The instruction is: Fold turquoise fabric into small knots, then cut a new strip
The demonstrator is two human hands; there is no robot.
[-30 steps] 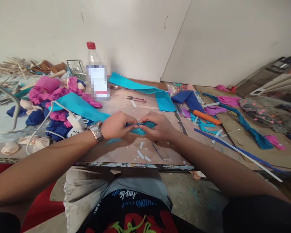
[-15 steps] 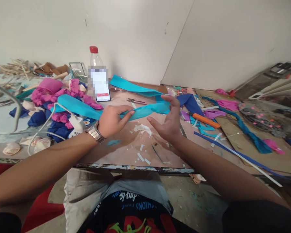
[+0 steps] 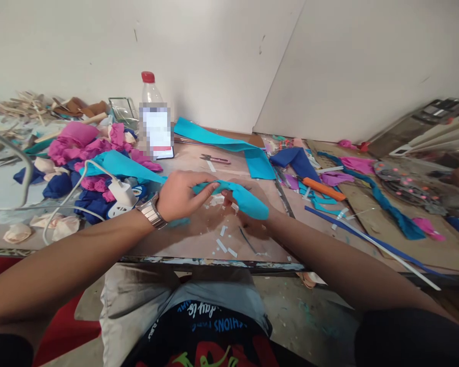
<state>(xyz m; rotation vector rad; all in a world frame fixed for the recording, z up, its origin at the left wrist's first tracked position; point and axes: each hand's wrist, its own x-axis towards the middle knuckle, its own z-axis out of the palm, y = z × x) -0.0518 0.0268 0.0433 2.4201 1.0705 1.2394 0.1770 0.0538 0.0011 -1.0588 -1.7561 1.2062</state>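
Observation:
My left hand [image 3: 181,196], with a metal watch on its wrist, is closed on a turquoise fabric strip [image 3: 250,201], thumb on top. One end of the strip trails left over the heap of cloth. Its short free end drapes across my right hand [image 3: 257,188], which is curled close beside the left, thumb below the strip. Some right fingers are hidden by the fabric. Behind the hands lies a second turquoise strip [image 3: 218,138], folded over at its right end. Small thread snips [image 3: 216,159] rest on the table between them.
Pink, blue and cream cloth pieces [image 3: 76,140] pile up at left around a white plug [image 3: 122,193] and its cable. A phone [image 3: 158,132] leans on a red-capped bottle [image 3: 148,84]. An orange cutter [image 3: 323,188] and a white stick [image 3: 393,255] lie at right.
My right hand has turned over and moved down and left toward the left hand. The strip's right end now folds down over it. My left hand keeps its hold.

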